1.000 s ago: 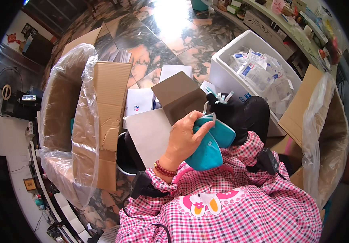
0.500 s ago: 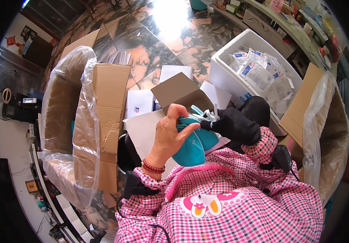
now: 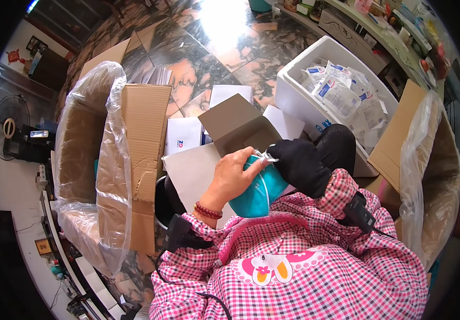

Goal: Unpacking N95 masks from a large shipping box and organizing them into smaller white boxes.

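Note:
A teal cup-shaped face mask (image 3: 248, 198) with white straps is held above my lap. My bare left hand (image 3: 231, 178) is closed around its upper left side, thumb lying over the front. My right hand (image 3: 302, 166), in a black glove, is closed at the upper right of the mask, where the gathered white straps (image 3: 263, 156) bunch between both hands. The glove hides part of the straps. Just beyond my hands stands an open small carton (image 3: 232, 120), brown inside, with white flaps (image 3: 187, 169) spread out.
At the left is a large cardboard box (image 3: 143, 122) lined with clear plastic; a similar lined box (image 3: 395, 146) stands at the right. A white foam box (image 3: 300, 98) holds many packets (image 3: 339, 90). White cartons (image 3: 183, 134) lie near the open one. Marble tiles (image 3: 192, 58) stretch beyond.
My right hand has moved up and left, closer to the left hand, and the straps have bunched together. My left hand has turned slightly over the mask's top.

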{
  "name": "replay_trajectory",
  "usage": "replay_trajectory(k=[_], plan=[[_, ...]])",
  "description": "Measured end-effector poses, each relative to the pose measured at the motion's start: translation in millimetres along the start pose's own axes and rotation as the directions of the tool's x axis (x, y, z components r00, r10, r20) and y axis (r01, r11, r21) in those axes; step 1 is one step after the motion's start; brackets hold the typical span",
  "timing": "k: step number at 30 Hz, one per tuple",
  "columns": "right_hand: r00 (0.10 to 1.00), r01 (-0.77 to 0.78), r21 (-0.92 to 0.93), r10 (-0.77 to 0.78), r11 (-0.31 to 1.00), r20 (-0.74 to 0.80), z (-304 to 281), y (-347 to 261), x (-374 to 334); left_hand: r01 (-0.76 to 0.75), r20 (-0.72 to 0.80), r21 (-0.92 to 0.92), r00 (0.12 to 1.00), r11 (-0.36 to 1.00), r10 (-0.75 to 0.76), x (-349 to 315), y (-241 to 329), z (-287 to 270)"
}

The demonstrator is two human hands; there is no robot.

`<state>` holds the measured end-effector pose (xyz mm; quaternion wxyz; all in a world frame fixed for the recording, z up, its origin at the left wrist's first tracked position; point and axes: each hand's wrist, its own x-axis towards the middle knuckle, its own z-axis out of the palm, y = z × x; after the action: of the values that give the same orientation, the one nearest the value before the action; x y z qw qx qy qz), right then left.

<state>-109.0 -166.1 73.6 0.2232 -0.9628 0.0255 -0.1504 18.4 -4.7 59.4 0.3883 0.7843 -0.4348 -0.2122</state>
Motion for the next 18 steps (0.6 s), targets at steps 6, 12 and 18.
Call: replay_trajectory(k=[6, 12, 18], plan=[[0.983, -0.034, 0.286, 0.083, 0.958, -0.161, 13, -5, -10, 0.076, -0.149, -0.543, 0.971, 0.836, -0.185, 4, -16, 22], [1.0, 0.018, 0.195, -0.018, 0.981, -0.001, 11, -24, -33, 0.011, -0.38, -0.058, 0.924, 0.998, -0.032, 3, -22, 34], [0.998, 0.017, 0.299, 0.001, 0.954, -0.062, 20, -30, -42, -0.006, -0.461, 0.09, 0.886, 0.996, 0.047, 5, -25, 41]])
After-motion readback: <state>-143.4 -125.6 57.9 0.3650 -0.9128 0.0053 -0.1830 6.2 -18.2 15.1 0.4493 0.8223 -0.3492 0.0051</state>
